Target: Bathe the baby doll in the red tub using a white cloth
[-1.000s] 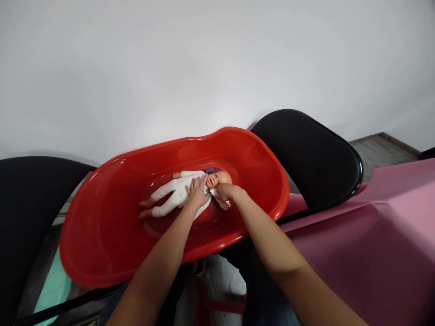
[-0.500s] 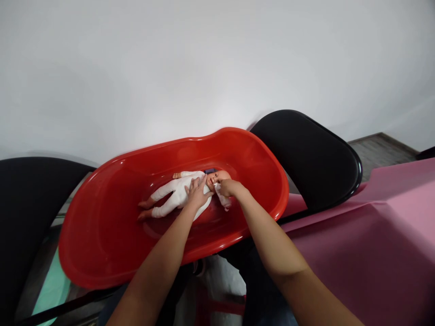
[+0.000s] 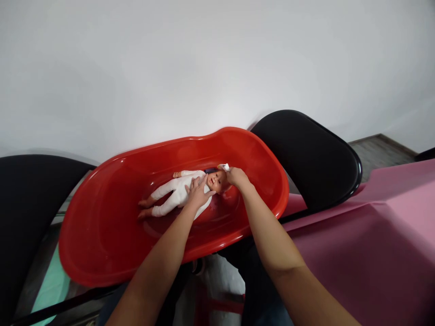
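A baby doll in a white suit lies on its back in a red plastic tub, head to the right. My left hand rests flat on the doll's chest with fingers spread. My right hand is closed on a small white cloth at the top of the doll's head.
Two black chair backs flank the tub, one at the left and one at the right. A pink sheet covers the surface at the right. A white wall fills the background. Something teal shows below the tub at the left.
My right hand has lifted the white cloth from beside the doll's cheek up to the top of its head. My left hand has stayed on the chest.
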A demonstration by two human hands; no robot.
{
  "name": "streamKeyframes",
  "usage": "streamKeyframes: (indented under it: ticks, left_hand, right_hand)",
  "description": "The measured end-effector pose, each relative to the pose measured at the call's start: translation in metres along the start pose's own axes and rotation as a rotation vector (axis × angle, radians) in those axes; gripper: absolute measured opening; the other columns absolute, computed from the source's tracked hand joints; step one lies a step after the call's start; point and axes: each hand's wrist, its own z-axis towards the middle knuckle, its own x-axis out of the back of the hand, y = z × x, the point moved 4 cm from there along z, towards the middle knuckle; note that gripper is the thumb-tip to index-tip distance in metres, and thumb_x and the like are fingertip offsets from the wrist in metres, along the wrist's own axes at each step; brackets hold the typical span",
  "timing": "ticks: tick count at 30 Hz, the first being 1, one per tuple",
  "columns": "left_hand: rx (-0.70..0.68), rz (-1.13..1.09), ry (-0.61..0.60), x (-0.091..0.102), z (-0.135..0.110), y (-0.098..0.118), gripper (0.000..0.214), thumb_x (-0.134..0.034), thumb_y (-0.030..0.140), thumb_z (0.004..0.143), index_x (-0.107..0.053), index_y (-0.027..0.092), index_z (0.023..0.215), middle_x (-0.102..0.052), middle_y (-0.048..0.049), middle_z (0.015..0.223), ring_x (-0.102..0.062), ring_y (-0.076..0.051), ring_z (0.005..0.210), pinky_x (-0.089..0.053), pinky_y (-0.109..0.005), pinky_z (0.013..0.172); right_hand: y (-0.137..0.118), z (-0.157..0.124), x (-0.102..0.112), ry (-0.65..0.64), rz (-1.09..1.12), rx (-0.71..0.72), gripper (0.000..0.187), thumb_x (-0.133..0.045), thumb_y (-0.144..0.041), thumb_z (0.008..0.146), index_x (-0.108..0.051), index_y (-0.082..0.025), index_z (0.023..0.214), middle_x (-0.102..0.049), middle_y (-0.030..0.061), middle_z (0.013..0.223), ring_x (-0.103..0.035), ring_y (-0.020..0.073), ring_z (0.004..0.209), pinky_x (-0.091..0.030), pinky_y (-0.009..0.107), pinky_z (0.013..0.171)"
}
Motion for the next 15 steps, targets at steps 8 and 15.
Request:
streamKeyframes:
  ticks: [8, 15]
  left_hand:
    - [0.003, 0.004, -0.017, -0.001, 0.001, -0.001, 0.092, -0.068, 0.06, 0.098, -0.026, 0.037, 0.176, -0.026, -0.0165, 0.18, -0.014, -0.043, 0.169, -0.01, -0.076, 0.129]
    - [0.011, 0.009, -0.031, 0.001, 0.0, 0.002, 0.091, -0.069, 0.059, 0.098, -0.027, 0.038, 0.176, -0.025, -0.0163, 0.181, -0.013, -0.042, 0.169, -0.008, -0.075, 0.129]
  right_hand:
    - [-0.003, 0.011, -0.008, -0.015, 0.136, 0.07, 0.05, -0.044, -0.048, 0.111, -0.072, -0.02, 0.142, -0.078, 0.0131, 0.129, -0.077, 0.0225, 0.107, -0.05, 0.023, 0.082]
    - [-0.012, 0.02, -0.023, 0.015, 0.129, 0.126, 0.054, -0.037, -0.051, 0.113, -0.075, -0.02, 0.137, -0.076, 0.0119, 0.135, -0.073, 0.0194, 0.115, -0.046, 0.021, 0.081]
